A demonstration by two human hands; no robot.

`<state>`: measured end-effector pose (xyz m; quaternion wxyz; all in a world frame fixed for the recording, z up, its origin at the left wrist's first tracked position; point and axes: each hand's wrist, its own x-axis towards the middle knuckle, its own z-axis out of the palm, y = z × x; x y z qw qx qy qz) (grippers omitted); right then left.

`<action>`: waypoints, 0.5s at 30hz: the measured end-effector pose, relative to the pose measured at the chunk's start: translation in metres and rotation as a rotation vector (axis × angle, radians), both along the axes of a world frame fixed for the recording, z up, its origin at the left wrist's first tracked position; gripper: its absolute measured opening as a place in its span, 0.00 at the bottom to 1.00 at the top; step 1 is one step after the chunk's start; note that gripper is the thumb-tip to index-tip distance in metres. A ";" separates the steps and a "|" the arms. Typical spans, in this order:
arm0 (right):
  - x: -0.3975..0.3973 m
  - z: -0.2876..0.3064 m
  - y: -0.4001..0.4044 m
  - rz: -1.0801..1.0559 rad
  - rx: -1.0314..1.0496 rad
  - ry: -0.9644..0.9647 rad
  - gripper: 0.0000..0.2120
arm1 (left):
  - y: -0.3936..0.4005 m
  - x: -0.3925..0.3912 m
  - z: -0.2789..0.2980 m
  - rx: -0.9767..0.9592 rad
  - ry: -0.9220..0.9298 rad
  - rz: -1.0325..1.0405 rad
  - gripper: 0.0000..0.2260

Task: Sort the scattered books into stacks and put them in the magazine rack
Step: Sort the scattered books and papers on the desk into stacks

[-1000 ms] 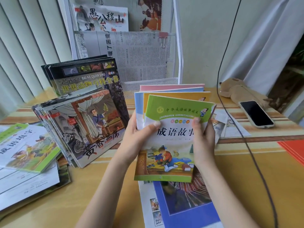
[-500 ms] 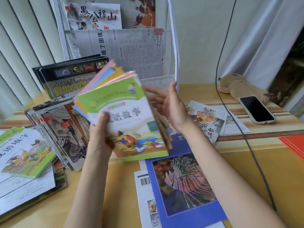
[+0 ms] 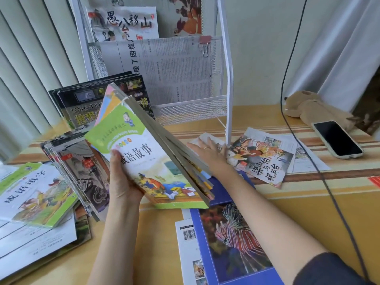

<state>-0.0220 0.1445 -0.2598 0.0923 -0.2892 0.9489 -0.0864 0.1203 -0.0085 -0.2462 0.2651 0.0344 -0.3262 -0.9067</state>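
Observation:
My left hand [image 3: 121, 182] grips a stack of thin books [image 3: 148, 153] with a green-topped cover, held tilted above the table. My right hand [image 3: 207, 153] reaches past the stack's right edge with straight fingers, palm down over a loose booklet [image 3: 261, 161] lying by the rack's foot. The white wire magazine rack [image 3: 228, 79] stands at the back with a newspaper [image 3: 168, 68] and books in it. A dark stack [image 3: 82, 105] leans against the rack's left side, and another stack [image 3: 82, 173] slants in front of it.
A blue lionfish book [image 3: 232, 239] lies on the table near the front. More books [image 3: 35, 198] pile at the left. A phone [image 3: 337, 138] and a plush toy [image 3: 308, 108] sit at the right. A dark cable [image 3: 304, 153] runs down across the table.
My right hand let go of the stack and moved right and down toward the loose booklet. My left hand alone now holds the stack, shifted left and tilted.

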 end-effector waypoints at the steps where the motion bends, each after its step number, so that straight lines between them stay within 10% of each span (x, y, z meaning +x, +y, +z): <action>1: -0.003 0.000 -0.004 0.049 0.027 -0.004 0.25 | 0.000 0.001 0.000 0.003 0.003 0.001 0.30; 15: 0.027 0.008 0.024 0.096 -0.074 0.073 0.23 | -0.004 -0.003 -0.002 -0.036 0.009 0.009 0.30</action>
